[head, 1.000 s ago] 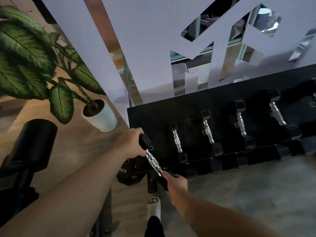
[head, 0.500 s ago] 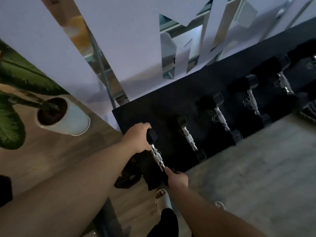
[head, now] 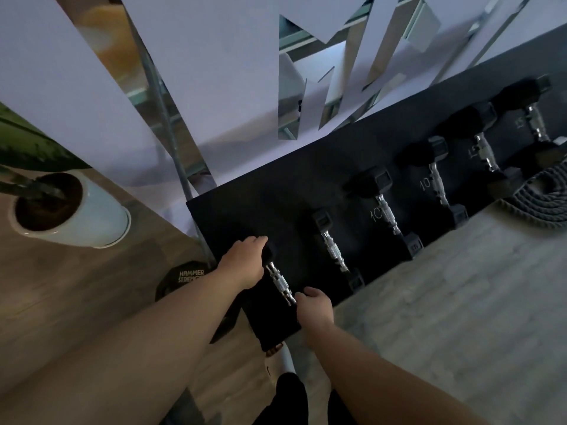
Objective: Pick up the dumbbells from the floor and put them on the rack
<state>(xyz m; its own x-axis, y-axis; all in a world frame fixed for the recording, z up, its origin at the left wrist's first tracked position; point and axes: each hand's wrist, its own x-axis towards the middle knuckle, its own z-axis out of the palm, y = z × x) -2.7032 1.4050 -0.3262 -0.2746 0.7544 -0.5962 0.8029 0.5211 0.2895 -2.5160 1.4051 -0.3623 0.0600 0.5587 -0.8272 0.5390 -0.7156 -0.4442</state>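
A small dumbbell (head: 280,282) with a chrome handle and black heads lies at the left end of the black rack (head: 245,207). My left hand (head: 244,262) grips its far head. My right hand (head: 316,306) covers its near head at the rack's front edge. To its right on the rack sit several more dumbbells: a small one (head: 333,250), one marked 10 (head: 388,214), another marked 10 (head: 437,182), and larger ones (head: 486,150) further right.
A white plant pot (head: 92,222) stands on the wooden floor at left. A black weight plate (head: 184,279) lies by the rack's left corner. A coiled rope (head: 543,200) lies at right. Mirrored wall behind the rack. My foot (head: 283,360) is below.
The view has swung down and closer to the rack. Both hands have lowered the small dumbbell onto the rack's left end, still holding its heads.
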